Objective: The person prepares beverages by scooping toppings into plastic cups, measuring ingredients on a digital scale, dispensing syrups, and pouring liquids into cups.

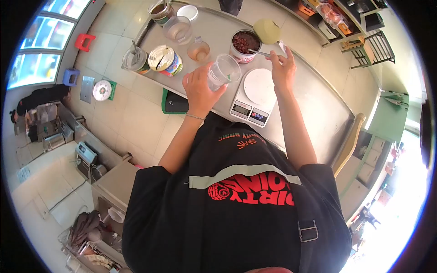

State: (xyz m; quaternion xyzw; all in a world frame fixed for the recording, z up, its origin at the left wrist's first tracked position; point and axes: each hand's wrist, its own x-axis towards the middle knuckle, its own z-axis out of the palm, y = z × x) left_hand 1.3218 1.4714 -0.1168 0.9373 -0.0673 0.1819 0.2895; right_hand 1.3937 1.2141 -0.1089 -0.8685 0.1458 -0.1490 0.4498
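Observation:
My left hand is closed around a clear plastic cup, tilted a little above the steel table. My right hand grips the handle of a metal spoon. The spoon's other end rests in a tub of dark red beans, where its bowl is hidden. A pale green round lid lies beside the tub. Between my hands stands a white digital kitchen scale with a bare round plate. A small white piece shows at my right fingertips; I cannot make out what it is.
Left on the steel table are an open tin can, a jar with a spoon, another jar, clear containers and a white lid. A dial scale and stools stand on the floor.

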